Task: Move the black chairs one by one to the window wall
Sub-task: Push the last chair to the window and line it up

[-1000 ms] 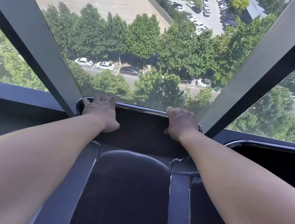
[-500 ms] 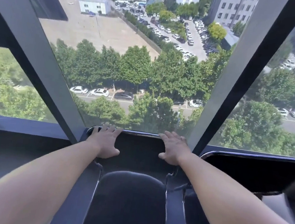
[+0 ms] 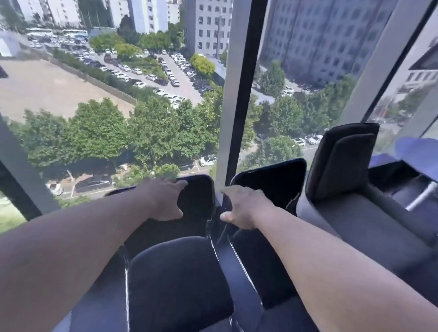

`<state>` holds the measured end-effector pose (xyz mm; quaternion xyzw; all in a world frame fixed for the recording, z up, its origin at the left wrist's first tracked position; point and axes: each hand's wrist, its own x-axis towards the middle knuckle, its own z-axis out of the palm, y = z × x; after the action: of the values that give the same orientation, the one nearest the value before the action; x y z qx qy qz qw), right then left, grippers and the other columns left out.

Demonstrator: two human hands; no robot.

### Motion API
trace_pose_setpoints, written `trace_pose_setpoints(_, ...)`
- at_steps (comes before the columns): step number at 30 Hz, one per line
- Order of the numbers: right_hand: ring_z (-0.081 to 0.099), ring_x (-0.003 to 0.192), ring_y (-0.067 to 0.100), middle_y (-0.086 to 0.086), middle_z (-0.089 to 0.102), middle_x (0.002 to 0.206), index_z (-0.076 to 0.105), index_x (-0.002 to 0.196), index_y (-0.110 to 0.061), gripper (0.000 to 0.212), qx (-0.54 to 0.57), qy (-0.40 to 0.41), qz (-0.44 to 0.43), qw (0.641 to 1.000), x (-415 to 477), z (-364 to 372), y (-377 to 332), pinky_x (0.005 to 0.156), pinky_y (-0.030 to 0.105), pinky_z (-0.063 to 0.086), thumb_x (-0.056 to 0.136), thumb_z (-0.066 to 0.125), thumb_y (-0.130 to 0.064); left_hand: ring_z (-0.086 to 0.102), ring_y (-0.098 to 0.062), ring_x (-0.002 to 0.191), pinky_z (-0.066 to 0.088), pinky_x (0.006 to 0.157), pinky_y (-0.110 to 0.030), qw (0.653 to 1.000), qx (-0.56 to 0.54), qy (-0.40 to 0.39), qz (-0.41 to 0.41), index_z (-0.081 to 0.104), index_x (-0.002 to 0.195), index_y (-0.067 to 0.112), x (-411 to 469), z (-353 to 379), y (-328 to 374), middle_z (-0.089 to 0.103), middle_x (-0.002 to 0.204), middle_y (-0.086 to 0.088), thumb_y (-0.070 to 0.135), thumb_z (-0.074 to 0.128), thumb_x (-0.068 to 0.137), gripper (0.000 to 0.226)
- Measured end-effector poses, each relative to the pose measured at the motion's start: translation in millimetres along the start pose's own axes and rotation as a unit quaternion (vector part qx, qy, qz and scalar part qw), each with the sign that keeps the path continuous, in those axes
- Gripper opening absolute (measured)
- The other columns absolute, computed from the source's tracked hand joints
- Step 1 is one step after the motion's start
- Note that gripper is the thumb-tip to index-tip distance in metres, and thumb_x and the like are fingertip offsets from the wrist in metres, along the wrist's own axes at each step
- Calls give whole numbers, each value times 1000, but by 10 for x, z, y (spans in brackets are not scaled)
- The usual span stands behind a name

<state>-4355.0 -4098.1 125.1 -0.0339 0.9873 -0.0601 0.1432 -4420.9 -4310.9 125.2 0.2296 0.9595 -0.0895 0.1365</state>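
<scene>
Since gripping, both hands have loosened: left hand (image 3: 166, 199) lies flat on the black chair (image 3: 177, 285) at the window wall (image 3: 233, 93); right hand (image 3: 243, 207) is open, fingers straight, by a second chair (image 3: 271, 181).

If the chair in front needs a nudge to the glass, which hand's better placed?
Left. The left hand lies flat on the back of the chair, fingers straight. The right hand is off it, over the gap by the next chair, holding nothing I can see.
</scene>
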Motion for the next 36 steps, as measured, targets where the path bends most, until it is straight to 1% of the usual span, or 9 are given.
trace_pose_setpoints(3, 38, 142, 26, 2, 37, 158, 33, 152, -25, 65, 35, -1, 47, 998, -782, 88, 4, 115, 51, 28, 95, 58, -46, 23, -25, 150, 26, 118, -53, 997, 27, 0, 69, 12, 159, 30, -386, -94, 469, 16, 166, -1, 53, 57, 87, 88)
trace_pose_setpoints(6, 35, 144, 24, 0, 34, 159, 31, 154, -25, 67, 65, 7, 110, 992, -1664, 247, 157, 117, 50, 26, 96, 57, -44, 36, -25, 142, 33, 112, -52, 988, 56, 5, 142, 22, 154, 32, -734, -102, 1097, 33, 157, 0, 52, 57, 82, 82)
trace_pose_setpoints(9, 34, 144, 23, -2, 33, 160, 31, 154, -27, 65, 91, 16, 192, 977, -2629, 482, 415, 117, 47, 26, 96, 56, -42, 46, -23, 133, 42, 101, -46, 972, 98, 3, 212, 23, 152, 34, -1118, -18, 1872, 41, 146, 6, 54, 55, 78, 83)
trace_pose_setpoints(16, 42, 136, 30, -5, 36, 156, 30, 155, -30, 65, 174, 28, 395, 902, -5388, 1382, 768, 105, 39, 34, 96, 56, -40, 50, -26, 128, 42, 97, -43, 905, 161, 19, 393, 31, 146, 31, -2582, 300, 4082, 44, 142, 2, 50, 56, 76, 76)
trace_pose_setpoints(19, 43, 134, 34, -5, 37, 155, 30, 154, -32, 65, 203, 47, 476, 855, -6739, 1849, 713, 103, 42, 39, 96, 56, -42, 56, -28, 121, 47, 95, -42, 860, 189, 36, 472, 33, 143, 29, -3602, 591, 5035, 45, 142, 1, 46, 56, 78, 71)
trace_pose_setpoints(23, 40, 138, 33, 0, 34, 157, 28, 156, -27, 66, 246, 54, 555, 792, -8686, 2533, 429, 109, 44, 37, 98, 56, -39, 53, -28, 128, 46, 98, -40, 779, 229, 47, 582, 23, 151, 29, -5350, 1034, 6244, 38, 150, 2, 53, 56, 85, 78)
trace_pose_setpoints(27, 45, 135, 29, 0, 33, 158, 28, 156, -27, 65, 261, 63, 640, 720, -10640, 3143, -150, 96, 39, 44, 98, 55, -41, 46, -22, 136, 47, 102, -42, 706, 236, 41, 667, 12, 155, 36, -7090, 1475, 7298, 30, 157, 8, 55, 55, 85, 84)
trace_pose_setpoints(33, 46, 134, 28, 1, 38, 156, 29, 155, -29, 69, 298, 91, 769, 559, -13207, 3946, -1220, 103, 40, 44, 95, 58, -45, 23, -18, 150, 32, 115, -41, 580, 253, 59, 773, 5, 159, 32, -9748, 1966, 8423, 14, 166, 5, 52, 55, 92, 86)
trace_pose_setpoints(36, 51, 127, 26, -1, 48, 146, 33, 154, -31, 67, 303, 109, 812, 487, -14110, 4184, -1682, 93, 35, 46, 94, 57, -47, 20, -16, 151, 28, 118, -41, 524, 260, 59, 809, 5, 159, 32, -10807, 2157, 8785, 13, 166, 7, 51, 56, 92, 86)
